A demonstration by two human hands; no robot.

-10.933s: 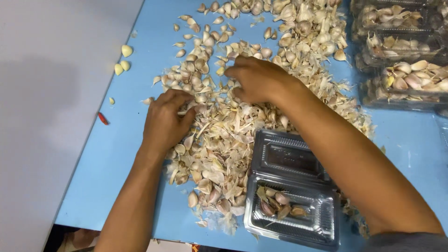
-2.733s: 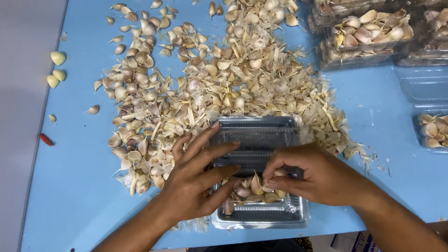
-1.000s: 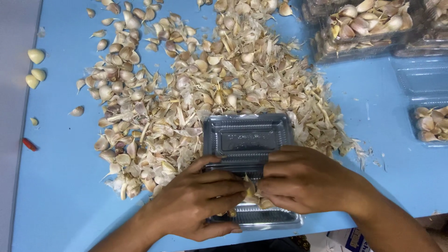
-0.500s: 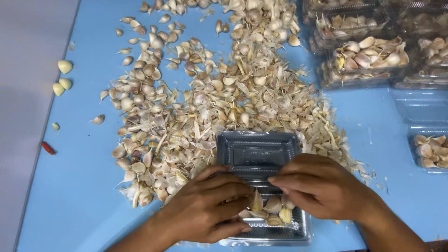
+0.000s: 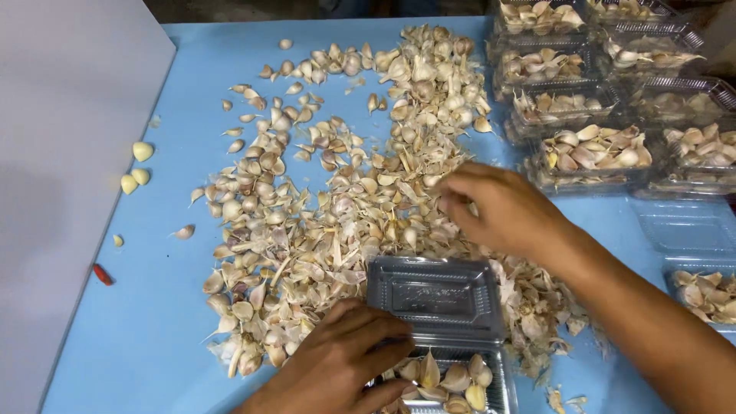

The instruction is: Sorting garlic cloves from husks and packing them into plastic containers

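Clear plastic hinged clamshell tray (image 5: 452, 330) (partly filled, near table edge) is being steadied by left hand (image 5: 345, 364), fingers flat; right hand (image 5: 498, 211), lifted off it since, is being curled into papery garlic clove pile (image 5: 345, 192), grasp unclear.

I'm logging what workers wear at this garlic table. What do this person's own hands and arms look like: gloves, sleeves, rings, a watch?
Both are bare. The left hand and right hand wear no gloves, and no rings show on the fingers. The right forearm is uncovered as far as the frame shows, with no sleeve, watch or band. Little of the left arm is in view.
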